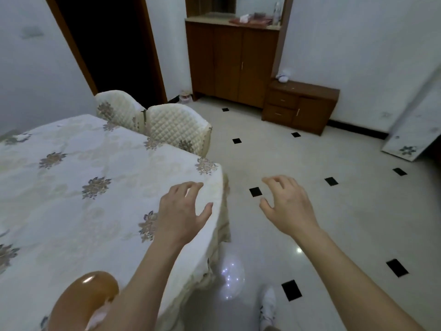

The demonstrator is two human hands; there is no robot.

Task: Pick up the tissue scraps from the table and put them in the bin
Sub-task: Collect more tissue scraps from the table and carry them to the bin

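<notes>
The table point(71, 187) fills the left side, covered by a cream cloth with grey flower prints. No tissue scraps show on the part of it that I can see, and no bin is clearly in view. My left hand point(181, 211) hovers over the table's right corner, its fingers spread and loosely bent, holding nothing. My right hand point(288, 206) hangs over the floor to the right of the table, fingers relaxed and slightly curled, also empty.
Two quilted chairs point(176, 125) stand at the table's far side. A brown chair back point(86, 299) is near me at bottom left. A wooden cabinet point(233, 60) and low drawer unit point(300, 103) line the far wall. A small object point(186, 96) sits by the dark doorway point(112, 44). My white shoe point(268, 304) is on the tiled floor.
</notes>
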